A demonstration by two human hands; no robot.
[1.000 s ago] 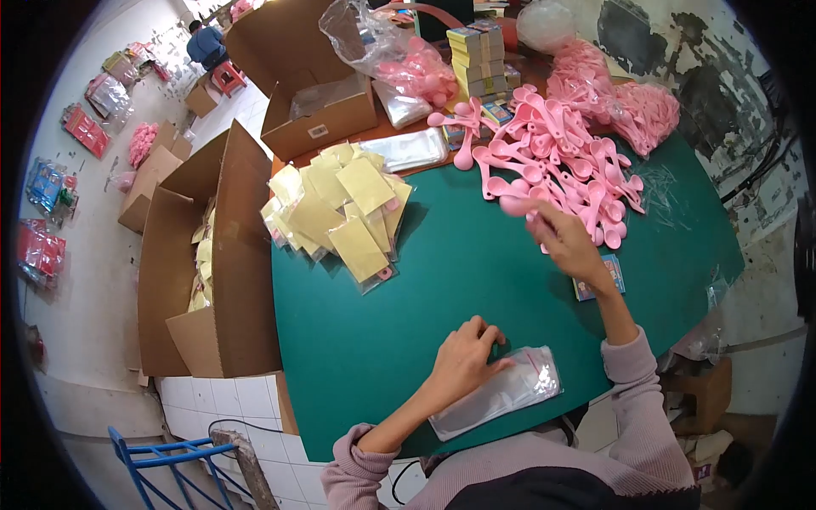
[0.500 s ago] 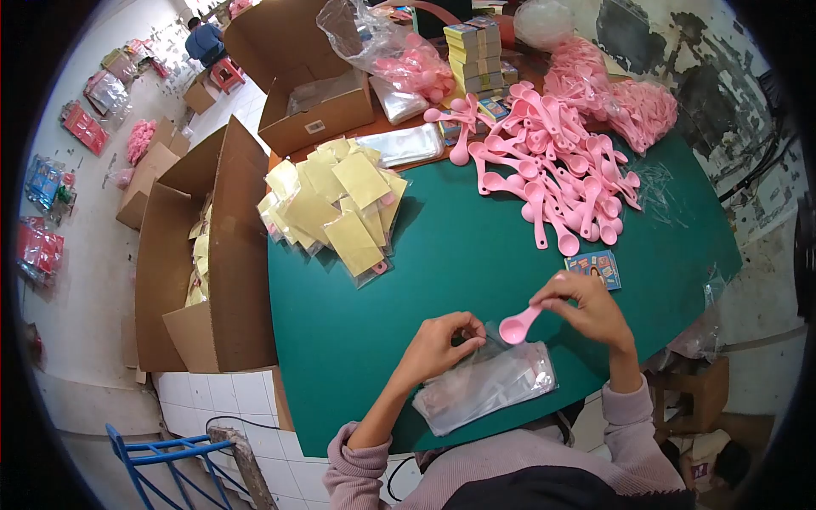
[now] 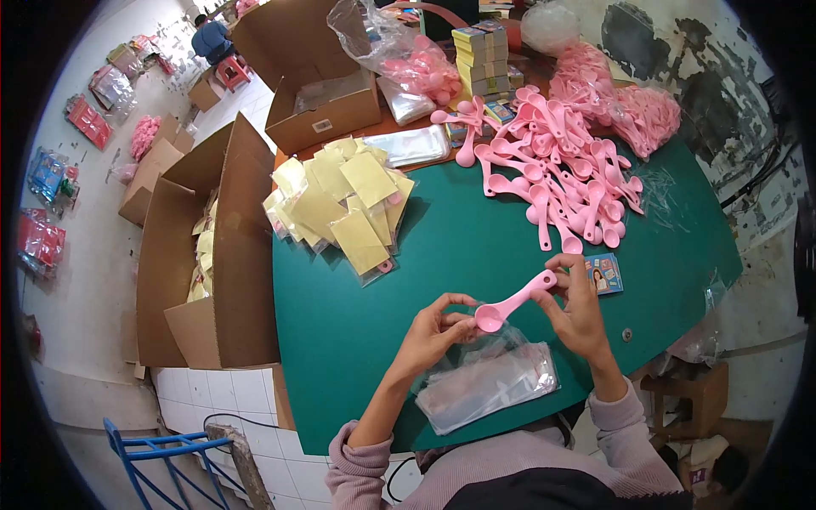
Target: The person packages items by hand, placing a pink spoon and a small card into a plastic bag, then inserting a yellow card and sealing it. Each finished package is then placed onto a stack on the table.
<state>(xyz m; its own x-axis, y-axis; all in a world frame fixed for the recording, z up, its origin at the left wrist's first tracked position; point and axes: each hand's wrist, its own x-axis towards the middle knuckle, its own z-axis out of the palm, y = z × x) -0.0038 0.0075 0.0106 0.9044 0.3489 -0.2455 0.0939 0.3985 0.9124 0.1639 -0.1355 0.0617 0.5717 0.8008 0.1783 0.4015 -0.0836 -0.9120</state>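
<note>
A pink measuring spoon (image 3: 515, 304) is held over the front of the table, bowl to the left. My right hand (image 3: 576, 313) has thumb and forefinger at the end of its handle. Beside the bowl, my left hand (image 3: 438, 333) pinches the edge of a clear plastic bag (image 3: 501, 342); whether its fingertips also grip the bowl is hard to see. Below lies a stack of clear plastic bags (image 3: 489, 393). Just beyond my right hand is a small stack of printed cards (image 3: 606, 274).
Pink spoons (image 3: 552, 161) are heaped at the back right. Filled packets with yellowish cards (image 3: 340, 200) lie at the left. Cardboard boxes (image 3: 242, 246) stand along the left edge, and banded card stacks (image 3: 482, 59) at the back. A person (image 3: 211, 41) sits far off.
The spoon has moved left to my left fingertips and now lies more level. My right hand has shifted its hold to the handle's end. A small round object now shows on the right.
</note>
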